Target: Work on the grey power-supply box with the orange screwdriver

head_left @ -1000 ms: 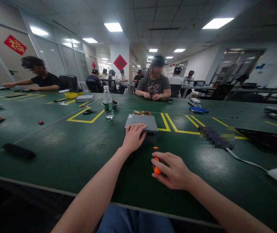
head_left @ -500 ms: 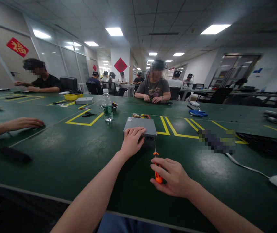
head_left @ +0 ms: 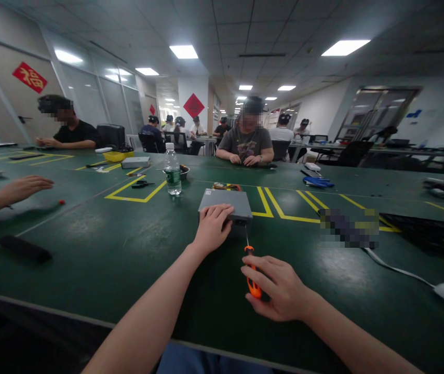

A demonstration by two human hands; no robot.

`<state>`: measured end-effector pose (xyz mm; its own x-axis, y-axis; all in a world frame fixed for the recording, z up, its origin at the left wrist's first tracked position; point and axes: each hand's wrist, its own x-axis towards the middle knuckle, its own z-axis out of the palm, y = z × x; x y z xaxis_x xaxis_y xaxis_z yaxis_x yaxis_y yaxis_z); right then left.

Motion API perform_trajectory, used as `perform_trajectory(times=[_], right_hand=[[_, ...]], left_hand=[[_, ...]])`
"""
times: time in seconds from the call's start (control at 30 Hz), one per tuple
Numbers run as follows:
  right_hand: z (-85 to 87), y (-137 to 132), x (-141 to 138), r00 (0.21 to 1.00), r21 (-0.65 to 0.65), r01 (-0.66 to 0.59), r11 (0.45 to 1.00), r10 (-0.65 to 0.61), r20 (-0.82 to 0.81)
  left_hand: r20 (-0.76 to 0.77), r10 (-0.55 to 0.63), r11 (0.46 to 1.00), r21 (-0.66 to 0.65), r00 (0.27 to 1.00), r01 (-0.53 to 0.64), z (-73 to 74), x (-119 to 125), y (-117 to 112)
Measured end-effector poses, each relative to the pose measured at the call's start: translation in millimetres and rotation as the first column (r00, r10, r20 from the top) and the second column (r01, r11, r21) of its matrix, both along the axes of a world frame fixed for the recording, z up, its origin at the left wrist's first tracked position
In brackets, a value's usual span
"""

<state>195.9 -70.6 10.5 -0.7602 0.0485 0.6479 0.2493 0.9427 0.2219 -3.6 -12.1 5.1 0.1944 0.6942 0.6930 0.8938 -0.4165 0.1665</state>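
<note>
A grey metal computer power supply unit point(head_left: 237, 202) lies on the green table, its socket side toward me and coloured wires at its far side. My left hand point(head_left: 214, 226) grips its near left part, fingers over the top and thumb at the near edge. In my right hand point(head_left: 280, 288) is a screwdriver point(head_left: 251, 275) with an orange and black handle, held between thumb and fingers. Its thin shaft points up to the unit's lower front edge, right of the socket. Whether the tip sits in a screw is too small to tell.
A water bottle point(head_left: 172, 174) stands behind the unit, beside a metal bowl point(head_left: 185, 170). To the left are a black block point(head_left: 25, 248) and a co-worker's hand point(head_left: 27, 188). A black mesh panel point(head_left: 420, 228) and a white cable point(head_left: 393, 269) lie on the right.
The screwdriver handle has tilted slightly, and my right-hand fingers have shifted around it. My left hand and the unit stay put. A co-worker's hand at left has lifted and moved left.
</note>
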Motion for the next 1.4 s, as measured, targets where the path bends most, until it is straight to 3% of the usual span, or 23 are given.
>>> perform_trajectory(times=[0.1, 1.0, 1.2, 1.4], right_hand=[[-1.1, 1, -2, 0.999, -0.010, -0.049, 0.999, 0.049, 0.017], [-1.3, 4, -6, 1.000, -0.069, 0.007, 0.998, -0.006, 0.018], [-1.6, 2, -14, 0.996, 0.029, 0.014, 0.999, -0.016, 0.086], [-11.3, 6, -16, 0.998, -0.023, 0.026, 0.999, -0.027, -0.057]], left_hand=[[0.006, -0.006, 1.000, -0.013, 1.000, 0.006, 0.2, 0, 0], [0.013, -0.022, 1.000, 0.011, 1.000, 0.021, -1.3, -1, 1], [0.015, -0.013, 1.000, 0.002, 1.000, 0.013, -1.1, -1, 0], [0.017, -0.015, 1.000, -0.002, 1.000, 0.015, -1.4, 0, 0]])
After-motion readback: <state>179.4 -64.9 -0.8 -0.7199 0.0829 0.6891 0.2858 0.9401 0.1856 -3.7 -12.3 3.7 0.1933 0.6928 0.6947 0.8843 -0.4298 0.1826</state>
